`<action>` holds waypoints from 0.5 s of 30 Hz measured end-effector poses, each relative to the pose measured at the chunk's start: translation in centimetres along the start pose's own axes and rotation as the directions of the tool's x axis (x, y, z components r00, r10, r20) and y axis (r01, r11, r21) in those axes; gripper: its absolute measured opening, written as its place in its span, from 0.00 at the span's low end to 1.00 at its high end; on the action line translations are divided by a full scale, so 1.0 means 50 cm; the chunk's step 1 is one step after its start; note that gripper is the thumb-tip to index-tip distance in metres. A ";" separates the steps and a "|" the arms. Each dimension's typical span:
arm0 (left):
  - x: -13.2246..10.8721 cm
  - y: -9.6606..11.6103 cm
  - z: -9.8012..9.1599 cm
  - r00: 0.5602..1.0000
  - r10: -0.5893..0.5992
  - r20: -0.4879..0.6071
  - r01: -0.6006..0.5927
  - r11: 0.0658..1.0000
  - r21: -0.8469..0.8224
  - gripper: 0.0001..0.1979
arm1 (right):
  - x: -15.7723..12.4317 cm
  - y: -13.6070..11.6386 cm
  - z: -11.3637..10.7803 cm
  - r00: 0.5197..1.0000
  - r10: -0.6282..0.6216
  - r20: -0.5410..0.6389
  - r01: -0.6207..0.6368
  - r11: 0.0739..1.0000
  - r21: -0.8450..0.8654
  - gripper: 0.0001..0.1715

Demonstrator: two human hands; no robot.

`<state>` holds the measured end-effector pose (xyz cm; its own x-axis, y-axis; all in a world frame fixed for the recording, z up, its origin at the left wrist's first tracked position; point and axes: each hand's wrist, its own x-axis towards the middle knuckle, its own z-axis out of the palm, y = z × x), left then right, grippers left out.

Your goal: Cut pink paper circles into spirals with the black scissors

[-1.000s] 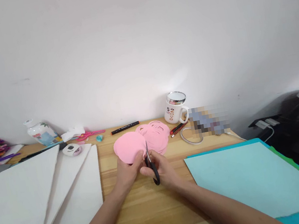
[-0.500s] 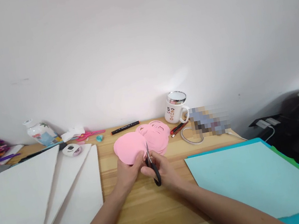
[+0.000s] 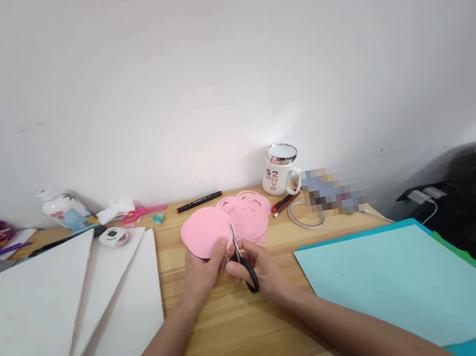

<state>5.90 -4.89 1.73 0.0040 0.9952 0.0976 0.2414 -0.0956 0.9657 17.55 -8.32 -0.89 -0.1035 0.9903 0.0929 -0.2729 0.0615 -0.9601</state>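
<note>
The left hand (image 3: 201, 277) pinches the pink paper disc (image 3: 205, 231) low on its rim, thumb on top, presumably leaving the right edge free for the blades. The right hand (image 3: 263, 267) grasps black-handled scissors (image 3: 250, 275), tips pointing away from the body along that edge. The disc is held above the counter (image 3: 229, 339), overlapping the pink paper cut-outs (image 3: 250, 215) in view. White sheets (image 3: 24, 301) and a light-blue sheet (image 3: 398, 278) lie to either side, perhaps kept away from the blades.

The left fingers under the disc are hidden; whether the scissors bite paper is unclear. Pixelation (a blocky patch beside the mug (image 3: 277, 178)) masks something.
</note>
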 end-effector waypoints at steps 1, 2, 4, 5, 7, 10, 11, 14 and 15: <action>0.000 0.000 0.000 1.000 -0.009 0.005 0.009 1.000 -0.001 0.13 | 0.000 0.001 -0.001 1.000 0.003 -0.002 -0.003 1.000 -0.004 0.20; 0.000 -0.001 0.000 1.000 -0.016 0.016 0.016 1.000 -0.003 0.13 | 0.000 0.002 -0.001 1.000 0.003 -0.004 -0.003 1.000 -0.008 0.20; 0.000 -0.002 0.000 0.999 -0.020 0.042 0.020 1.000 -0.011 0.13 | -0.002 0.002 0.000 1.000 -0.001 0.001 0.001 1.000 -0.015 0.19; 0.000 -0.003 0.000 0.998 -0.016 0.055 0.018 1.000 -0.020 0.14 | -0.002 0.002 0.000 1.000 0.000 0.004 0.000 1.000 -0.018 0.18; 0.001 -0.005 0.001 0.997 0.000 0.073 0.004 0.998 -0.056 0.14 | -0.004 0.002 0.003 1.000 0.006 0.006 -0.006 1.000 -0.022 0.18; 0.002 -0.005 0.003 0.995 0.011 0.095 -0.002 0.995 -0.097 0.12 | -0.005 0.001 0.005 1.000 0.013 -0.004 -0.013 1.000 -0.011 0.18; 0.002 -0.004 0.003 0.995 0.012 0.096 -0.003 0.995 -0.095 0.11 | -0.005 -0.001 0.005 1.000 0.011 -0.007 -0.011 1.000 -0.001 0.18; 0.002 -0.004 0.002 0.995 0.012 0.094 -0.006 0.998 -0.063 0.13 | -0.003 -0.004 0.003 1.000 -0.002 -0.019 0.002 1.000 0.026 0.20; 0.003 -0.004 0.002 0.995 0.013 0.097 -0.008 0.998 -0.054 0.13 | -0.003 -0.005 0.002 1.000 -0.007 -0.025 0.008 1.000 0.029 0.20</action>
<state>5.94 -4.75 1.54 0.1017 0.9911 0.0864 0.1882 -0.1044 0.9766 17.52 -8.49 -0.64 -0.0771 0.9927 0.0932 -0.3012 0.0659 -0.9513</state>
